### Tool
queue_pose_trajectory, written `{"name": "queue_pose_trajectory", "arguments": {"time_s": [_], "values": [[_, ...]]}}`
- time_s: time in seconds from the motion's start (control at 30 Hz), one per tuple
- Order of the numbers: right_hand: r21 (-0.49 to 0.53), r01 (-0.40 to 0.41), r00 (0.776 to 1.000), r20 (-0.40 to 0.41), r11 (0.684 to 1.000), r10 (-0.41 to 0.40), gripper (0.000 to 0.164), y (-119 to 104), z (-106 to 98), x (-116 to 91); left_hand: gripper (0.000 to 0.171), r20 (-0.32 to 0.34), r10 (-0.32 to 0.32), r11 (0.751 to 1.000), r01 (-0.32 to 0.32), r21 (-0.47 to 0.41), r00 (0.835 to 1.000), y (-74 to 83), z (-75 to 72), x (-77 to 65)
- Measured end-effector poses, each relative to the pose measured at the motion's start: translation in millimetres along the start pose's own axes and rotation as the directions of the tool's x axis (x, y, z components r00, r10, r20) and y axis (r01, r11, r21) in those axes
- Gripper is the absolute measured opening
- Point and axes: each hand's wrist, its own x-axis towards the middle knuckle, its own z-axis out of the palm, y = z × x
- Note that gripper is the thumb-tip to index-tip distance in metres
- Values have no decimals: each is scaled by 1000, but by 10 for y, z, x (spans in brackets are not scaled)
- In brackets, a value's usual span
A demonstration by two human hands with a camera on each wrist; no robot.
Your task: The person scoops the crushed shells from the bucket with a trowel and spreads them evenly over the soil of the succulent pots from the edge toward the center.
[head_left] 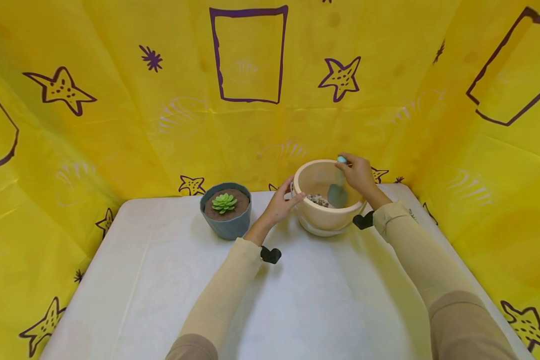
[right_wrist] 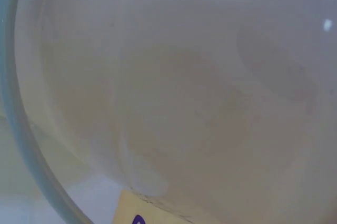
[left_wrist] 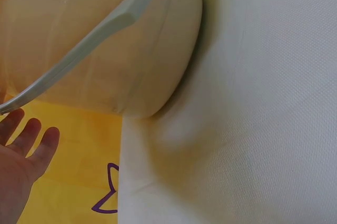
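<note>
A cream bucket (head_left: 319, 218) stands upright near the back of the table. In its bottom lie small mottled stones or shells (head_left: 317, 200). My right hand (head_left: 360, 175), over the far right rim, grips the light-blue handle of a small shovel, whose grey-green blade (head_left: 337, 196) points down inside the bucket. At the left rim is my left hand (head_left: 280, 204), thumb near the rim's front and fingers spread along the outside. In the left wrist view those fingers look fairly straight beside the pale bucket handle (left_wrist: 79, 56). The right wrist view shows mostly the bucket's wall (right_wrist: 184, 103); the right hand is hidden there.
Left of the bucket stands a blue-grey pot (head_left: 229, 228) with brown soil and a green succulent (head_left: 224, 203). A white cloth covers the table (head_left: 306, 300). Yellow sheets (head_left: 252, 130) with purple drawings hang behind and at both sides.
</note>
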Motion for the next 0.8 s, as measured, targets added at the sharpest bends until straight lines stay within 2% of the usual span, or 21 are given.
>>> {"name": "queue_pose_trajectory", "arguments": {"time_s": [0.33,0.37,0.43,0.57,0.6,0.8], "values": [[20,0,1000,18,1000,0,34,-20,4,-38,71,-7,-7,1000,7,11,1000,-3,-7,3],[26,0,1000,20,1000,0,33,-25,3,-37,72,4,-14,1000,14,11,1000,46,-20,-17],[32,0,1000,24,999,0,32,-41,2,-35,72,4,-12,1000,12,14,1000,47,-24,-22],[53,-12,1000,29,999,10,32,-58,1,-37,73,5,-19,1000,19,16,1000,35,-29,-19],[57,-16,999,32,998,14,32,-60,-1,-39,73,-5,-12,1000,12,15,1000,-17,-17,3],[72,-31,999,41,997,28,33,-55,-3,-41,71,0,-11,999,11,33,1000,-8,-20,10]]}}
